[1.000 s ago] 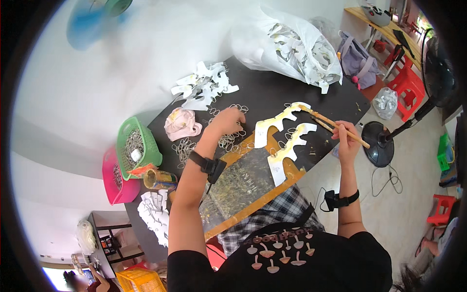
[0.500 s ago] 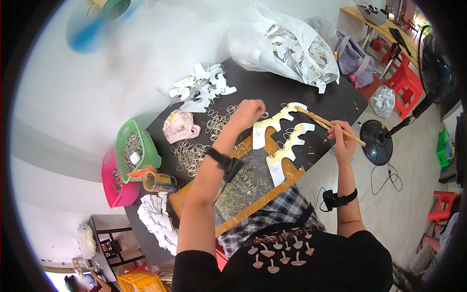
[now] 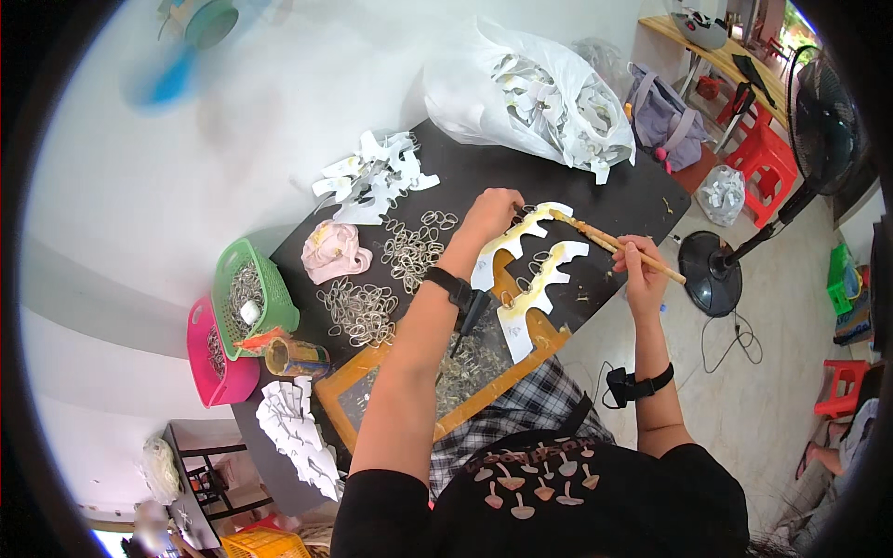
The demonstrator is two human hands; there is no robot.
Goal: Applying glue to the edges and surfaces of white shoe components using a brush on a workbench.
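My right hand (image 3: 640, 270) is closed round a wooden stick-like brush (image 3: 662, 268). Its tip rests on the far end of a white scalloped paper strip (image 3: 484, 270) with a yellowish smear along it. At that strip's upper edge, my left hand (image 3: 499, 212) pinches what looks like a small metal ring (image 3: 526, 212), partly hidden by the fingers. A second scalloped strip (image 3: 517, 337), also smeared and bearing a few rings, lies nearer to me. Both strips partly overlie a board (image 3: 437, 377) with a brown-yellow border.
Piles of metal rings (image 3: 358, 312) lie left of the board, beside a pink cloth (image 3: 333, 251). Green (image 3: 282, 288) and pink (image 3: 240, 379) baskets and a tin (image 3: 296, 358) stand at the left edge. White cut-outs (image 3: 377, 172) and a stuffed plastic bag (image 3: 465, 84) are farther back. A fan (image 3: 712, 270) stands right.
My left hand has moved slightly right and down to the far strip's edge, with the ring at its fingertips. The brush tip stays on that strip's far end. The whole view has shifted slightly.
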